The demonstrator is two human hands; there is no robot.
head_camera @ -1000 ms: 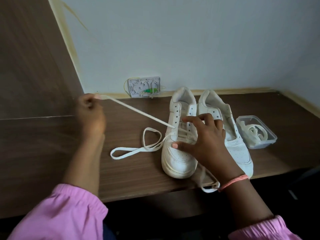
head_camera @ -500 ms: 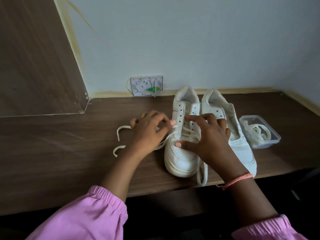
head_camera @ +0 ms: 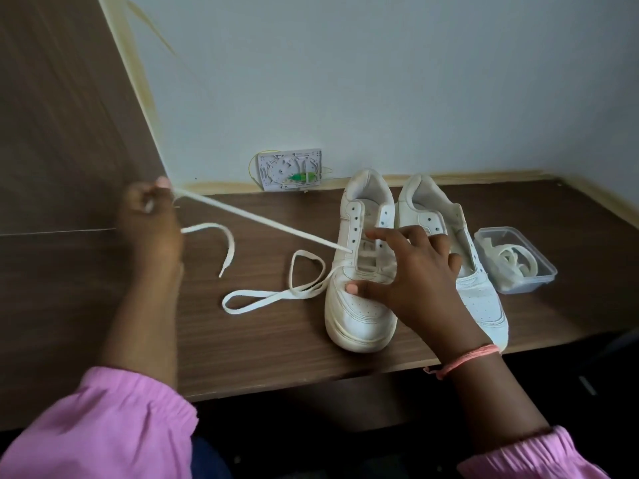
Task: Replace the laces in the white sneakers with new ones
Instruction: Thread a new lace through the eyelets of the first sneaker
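Observation:
Two white sneakers stand side by side on the brown desk, toes toward me. My right hand rests on the left sneaker, thumb on the toe box and fingers spread over the eyelets. My left hand grips a white lace far out to the left, and the lace runs taut to an eyelet on the shoe's left side. The lace's other part lies in loops on the desk beside the shoe. The right sneaker has no lace.
A clear plastic box holding coiled laces sits to the right of the shoes. A small white wall plate with wires is on the wall behind. A wooden panel rises at the left. The desk's front edge is close to the sneakers' toes.
My left hand was at the shoe's eyelets half a second ago; it has since swung far left, drawing the lace taut through the eyelet. My right hand stayed on the shoe.

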